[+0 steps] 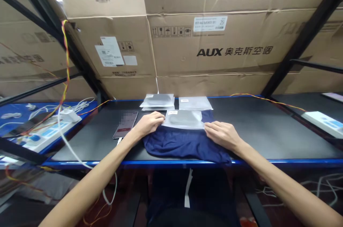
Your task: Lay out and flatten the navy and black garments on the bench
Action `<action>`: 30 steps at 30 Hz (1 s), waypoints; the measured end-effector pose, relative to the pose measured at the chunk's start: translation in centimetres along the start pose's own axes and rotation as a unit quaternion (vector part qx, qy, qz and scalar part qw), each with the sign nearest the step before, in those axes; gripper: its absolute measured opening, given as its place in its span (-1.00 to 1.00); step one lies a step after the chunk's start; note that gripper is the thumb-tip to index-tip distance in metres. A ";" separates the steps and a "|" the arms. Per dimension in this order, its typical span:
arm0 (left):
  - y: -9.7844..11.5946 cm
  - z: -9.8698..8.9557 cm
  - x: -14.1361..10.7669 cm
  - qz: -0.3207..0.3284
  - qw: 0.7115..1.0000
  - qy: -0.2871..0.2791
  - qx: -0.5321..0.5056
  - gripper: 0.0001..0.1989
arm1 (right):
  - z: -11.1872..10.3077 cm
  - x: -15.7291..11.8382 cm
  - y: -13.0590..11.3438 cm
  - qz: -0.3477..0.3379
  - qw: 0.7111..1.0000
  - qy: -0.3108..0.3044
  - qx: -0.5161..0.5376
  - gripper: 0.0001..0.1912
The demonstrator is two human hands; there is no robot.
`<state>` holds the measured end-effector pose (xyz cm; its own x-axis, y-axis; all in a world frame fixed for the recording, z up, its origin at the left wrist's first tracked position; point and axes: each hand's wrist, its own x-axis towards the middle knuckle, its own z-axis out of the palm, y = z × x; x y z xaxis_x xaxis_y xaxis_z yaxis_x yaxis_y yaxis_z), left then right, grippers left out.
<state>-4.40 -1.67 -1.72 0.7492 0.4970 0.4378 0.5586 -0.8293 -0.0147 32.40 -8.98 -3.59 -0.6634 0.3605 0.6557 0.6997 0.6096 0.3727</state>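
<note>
Forearms (288, 184) are closest, left hand (150, 123) and right hand (223, 134) pinching a frosted plastic pouch (184, 119) by opposite ends, long axis basically 9-to-3 o'clock.

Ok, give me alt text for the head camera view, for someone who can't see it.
Left hand and right hand hold a frosted packet by opposite ends over navy cloth on a black tabletop. More packets lie behind, a phone to the left; cardboard stands beyond.

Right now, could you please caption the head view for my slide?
Left hand and right hand hold opposite ends of a pouch over navy cloth, phone at left.
</note>
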 end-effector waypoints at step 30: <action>10.1 1.7 3.2 0.010 0.995 0.088 0.054 -0.66 | 0.7 0.8 -1.8 0.053 0.995 0.050 0.072 -0.88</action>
<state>4.22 -8.01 -1.98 0.6919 0.4207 0.5867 0.5865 -0.8014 -0.1170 30.44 -9.27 -4.23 -0.5535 0.3604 0.7509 0.7144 0.6689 0.2056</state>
